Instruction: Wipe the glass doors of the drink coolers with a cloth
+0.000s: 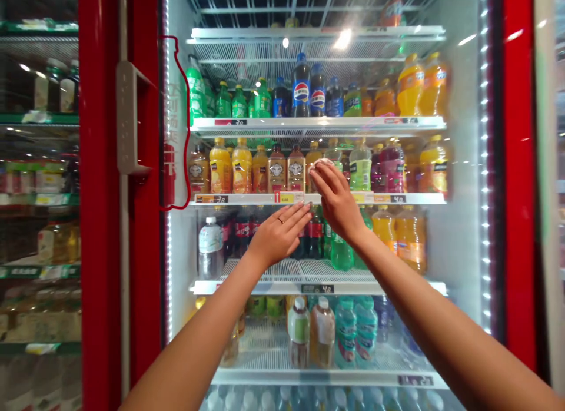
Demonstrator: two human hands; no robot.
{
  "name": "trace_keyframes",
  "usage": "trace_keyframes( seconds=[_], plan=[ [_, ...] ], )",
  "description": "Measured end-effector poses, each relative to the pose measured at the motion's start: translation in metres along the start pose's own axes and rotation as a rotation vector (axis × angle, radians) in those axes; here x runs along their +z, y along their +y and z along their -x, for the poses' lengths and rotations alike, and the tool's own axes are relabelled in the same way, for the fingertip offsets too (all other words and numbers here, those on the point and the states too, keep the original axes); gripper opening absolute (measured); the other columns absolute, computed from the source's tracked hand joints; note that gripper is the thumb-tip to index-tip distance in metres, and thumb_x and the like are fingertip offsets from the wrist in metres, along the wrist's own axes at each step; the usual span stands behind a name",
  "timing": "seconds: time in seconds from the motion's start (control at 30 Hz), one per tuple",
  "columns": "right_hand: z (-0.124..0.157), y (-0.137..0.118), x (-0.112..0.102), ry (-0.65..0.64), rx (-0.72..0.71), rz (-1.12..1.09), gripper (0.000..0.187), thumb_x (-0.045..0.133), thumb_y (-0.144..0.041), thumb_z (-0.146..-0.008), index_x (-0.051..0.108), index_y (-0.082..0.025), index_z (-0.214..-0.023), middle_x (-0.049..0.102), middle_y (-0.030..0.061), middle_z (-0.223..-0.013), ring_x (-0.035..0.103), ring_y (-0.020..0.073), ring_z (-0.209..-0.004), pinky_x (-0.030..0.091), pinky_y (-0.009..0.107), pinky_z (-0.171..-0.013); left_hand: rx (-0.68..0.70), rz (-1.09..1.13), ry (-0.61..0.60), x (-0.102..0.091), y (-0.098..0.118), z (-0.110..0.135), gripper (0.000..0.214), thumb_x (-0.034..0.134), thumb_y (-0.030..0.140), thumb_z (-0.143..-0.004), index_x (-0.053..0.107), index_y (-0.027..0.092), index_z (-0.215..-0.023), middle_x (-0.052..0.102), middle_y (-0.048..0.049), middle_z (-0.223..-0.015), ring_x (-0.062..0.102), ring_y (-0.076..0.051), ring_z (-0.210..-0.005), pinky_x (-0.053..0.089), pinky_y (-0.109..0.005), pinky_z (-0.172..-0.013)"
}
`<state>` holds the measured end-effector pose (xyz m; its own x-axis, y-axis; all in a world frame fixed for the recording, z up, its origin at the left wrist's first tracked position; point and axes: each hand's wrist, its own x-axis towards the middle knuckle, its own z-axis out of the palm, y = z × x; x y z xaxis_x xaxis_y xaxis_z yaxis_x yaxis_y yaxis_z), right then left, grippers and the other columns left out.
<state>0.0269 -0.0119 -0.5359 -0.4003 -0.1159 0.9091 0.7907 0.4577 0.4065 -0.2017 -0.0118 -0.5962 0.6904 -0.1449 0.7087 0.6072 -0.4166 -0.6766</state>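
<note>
My right hand [336,198] is raised against the glass door front of a lit drinks fridge. Its fingers are pressed over a folded white cloth or tissue [324,162], of which only the upper edge shows. My left hand [281,229], a ring on one finger, lies lower and to the left with its fingers stretched out flat, near the glass and holding nothing. Behind the hands stand bottles with brown labels [277,168] and a green-labelled bottle [360,165]. My right hand hides part of that row.
A pale door handle [127,118] juts out at the left of the red frame [519,181]. Shelves hold orange drinks [410,87], cola bottles [301,88] and turquoise bottles [355,331]. Another fridge [39,119] stands at the left. Bright reflections lie on the glass.
</note>
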Motion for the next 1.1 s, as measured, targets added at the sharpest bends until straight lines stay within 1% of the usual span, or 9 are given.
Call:
trace_keyframes(
  seconds=[0.1, 0.2, 0.3, 0.43, 0.63, 0.73, 0.83, 0.97, 1.1],
  plan=[
    [0.003, 0.010, -0.008, 0.037, 0.031, 0.022, 0.079, 0.040, -0.004, -0.104, 0.031, -0.046, -0.170, 0.039, -0.0012, -0.177, 0.039, 0.0313, -0.163, 0.046, 0.061, -0.129, -0.004, 0.004, -0.013, -0.003, 0.000, 0.000, 0.067, 0.056, 0.011, -0.095, 0.050, 0.011, -0.162, 0.051, -0.0096, -0.169, 0.045, -0.023, -0.160, 0.038, -0.041, -0.134],
    [0.014, 0.007, -0.012, 0.051, 0.066, 0.027, 0.077, 0.042, -0.004, -0.104, 0.036, -0.046, -0.168, 0.049, -0.0010, -0.171, 0.044, 0.0296, -0.160, 0.047, 0.060, -0.130, -0.018, 0.003, -0.014, -0.002, 0.001, 0.000, 0.066, 0.055, 0.010, -0.095, 0.050, 0.011, -0.162, 0.051, -0.0095, -0.169, 0.046, -0.024, -0.160, 0.040, -0.041, -0.133],
    [0.019, 0.000, -0.011, -0.012, 0.016, 0.000, 0.072, 0.044, -0.006, -0.105, 0.042, -0.042, -0.167, 0.056, 0.0011, -0.166, 0.045, 0.0272, -0.159, 0.048, 0.057, -0.130, -0.030, 0.009, -0.023, 0.001, 0.002, 0.000, 0.066, 0.055, 0.011, -0.096, 0.049, 0.011, -0.162, 0.051, -0.0106, -0.169, 0.043, -0.024, -0.161, 0.039, -0.044, -0.133],
    [0.006, 0.006, -0.014, -0.088, -0.041, -0.011, 0.066, 0.044, -0.005, -0.105, 0.050, -0.039, -0.162, 0.057, 0.0001, -0.166, 0.044, 0.0240, -0.160, 0.050, 0.052, -0.129, -0.022, 0.009, -0.030, 0.000, 0.003, 0.001, 0.070, 0.056, 0.011, -0.095, 0.046, 0.012, -0.164, 0.049, -0.0108, -0.170, 0.042, -0.025, -0.162, 0.040, -0.045, -0.133],
    [0.010, 0.009, -0.014, 0.049, 0.060, -0.019, 0.073, 0.043, 0.000, -0.102, 0.046, -0.038, -0.165, 0.055, 0.0022, -0.167, 0.044, 0.0278, -0.161, 0.050, 0.057, -0.129, -0.027, -0.024, -0.018, -0.003, 0.005, 0.001, 0.079, 0.052, 0.008, -0.095, 0.032, 0.014, -0.171, 0.047, -0.0089, -0.171, 0.041, -0.024, -0.162, 0.038, -0.043, -0.134],
    [0.010, 0.009, -0.010, 0.014, 0.019, -0.063, 0.074, 0.045, -0.001, -0.102, 0.044, -0.037, -0.167, 0.055, 0.0030, -0.167, 0.044, 0.0288, -0.161, 0.051, 0.057, -0.128, -0.019, -0.043, -0.023, -0.004, 0.005, 0.001, 0.080, 0.049, 0.009, -0.096, 0.027, 0.014, -0.173, 0.047, -0.0092, -0.171, 0.040, -0.025, -0.162, 0.038, -0.044, -0.134],
    [-0.001, 0.021, -0.015, -0.041, -0.065, -0.095, 0.072, 0.045, 0.001, -0.102, 0.050, -0.037, -0.163, 0.056, 0.0006, -0.166, 0.045, 0.0279, -0.160, 0.051, 0.055, -0.129, -0.011, -0.046, -0.030, -0.007, 0.005, 0.000, 0.081, 0.048, 0.009, -0.098, 0.023, 0.015, -0.174, 0.049, -0.0094, -0.170, 0.040, -0.024, -0.162, 0.038, -0.044, -0.134],
    [0.001, 0.034, -0.024, 0.008, 0.017, -0.099, 0.071, 0.044, 0.000, -0.102, 0.054, -0.038, -0.161, 0.055, -0.0011, -0.167, 0.043, 0.0291, -0.161, 0.049, 0.057, -0.130, -0.024, -0.039, -0.048, -0.008, 0.004, 0.001, 0.082, 0.049, 0.007, -0.097, 0.022, 0.016, -0.175, 0.049, -0.0102, -0.170, 0.040, -0.024, -0.163, 0.038, -0.044, -0.134],
    [0.017, 0.024, -0.025, -0.054, 0.005, -0.120, 0.069, 0.043, 0.000, -0.103, 0.053, -0.035, -0.161, 0.054, 0.0016, -0.168, 0.041, 0.0271, -0.162, 0.047, 0.056, -0.131, -0.046, -0.026, -0.056, -0.005, 0.007, 0.003, 0.085, 0.051, 0.007, -0.096, 0.020, 0.017, -0.175, 0.046, -0.0114, -0.172, 0.039, -0.025, -0.163, 0.037, -0.046, -0.135]
  ],
)
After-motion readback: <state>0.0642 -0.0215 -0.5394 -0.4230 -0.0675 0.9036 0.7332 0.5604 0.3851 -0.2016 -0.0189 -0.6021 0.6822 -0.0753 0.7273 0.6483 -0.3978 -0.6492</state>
